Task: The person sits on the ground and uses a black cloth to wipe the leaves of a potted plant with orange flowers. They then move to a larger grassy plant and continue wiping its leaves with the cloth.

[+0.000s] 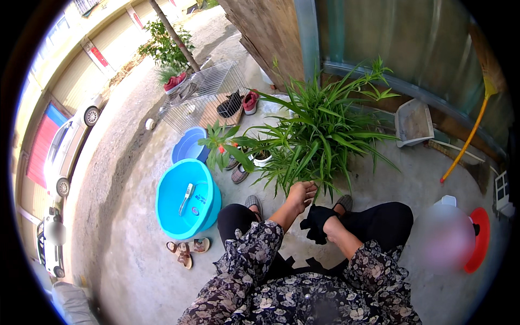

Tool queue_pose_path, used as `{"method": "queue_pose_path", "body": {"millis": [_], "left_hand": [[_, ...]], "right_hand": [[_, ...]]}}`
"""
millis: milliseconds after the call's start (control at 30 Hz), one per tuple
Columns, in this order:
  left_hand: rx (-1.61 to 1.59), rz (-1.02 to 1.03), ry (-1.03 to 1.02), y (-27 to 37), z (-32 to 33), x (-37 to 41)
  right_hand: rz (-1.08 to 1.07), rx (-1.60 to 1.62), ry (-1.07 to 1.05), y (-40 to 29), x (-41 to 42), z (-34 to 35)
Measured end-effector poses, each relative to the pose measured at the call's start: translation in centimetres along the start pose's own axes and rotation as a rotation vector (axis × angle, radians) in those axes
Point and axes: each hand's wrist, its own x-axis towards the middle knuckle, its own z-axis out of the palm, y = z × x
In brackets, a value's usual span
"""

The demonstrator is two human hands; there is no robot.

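Observation:
Bare, with its fingers loosely curled, my left hand (301, 197) is at the lower leaf tips of a bushy green spider plant (325, 130). Whether a leaf lies between those fingers cannot be made out. Just below and to the right, my right hand (318, 222) wears a black glove; its fingers look apart, with nothing visible in them. The two hands do not touch. Left of the big plant stands a smaller plant in a white pot (262, 159), near a plant with orange-red flowers (222, 149).
To the left, a turquoise basin (170, 203) holds a small handled item, beside a blue basin (189, 144). Sandals (185, 252) lie below. A wire cage (207, 97) with a black animal stands beyond. At right are a dustpan (414, 122), a yellow-handled broom (467, 142) and a red basin (481, 239).

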Motion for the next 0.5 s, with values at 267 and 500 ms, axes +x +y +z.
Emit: {"method": "queue_pose_path", "body": {"millis": [267, 500], "left_hand": [[-0.064, -0.008, 0.086, -0.2, -1.9, 0.3], [-0.01, 0.008, 0.09, -0.1, -0.8, -0.1]], "right_hand": [[-0.297, 0.181, 0.257, -3.1, -4.3, 10.1], [-0.493, 0.444, 0.3, -1.9, -2.9, 7.4]]}}
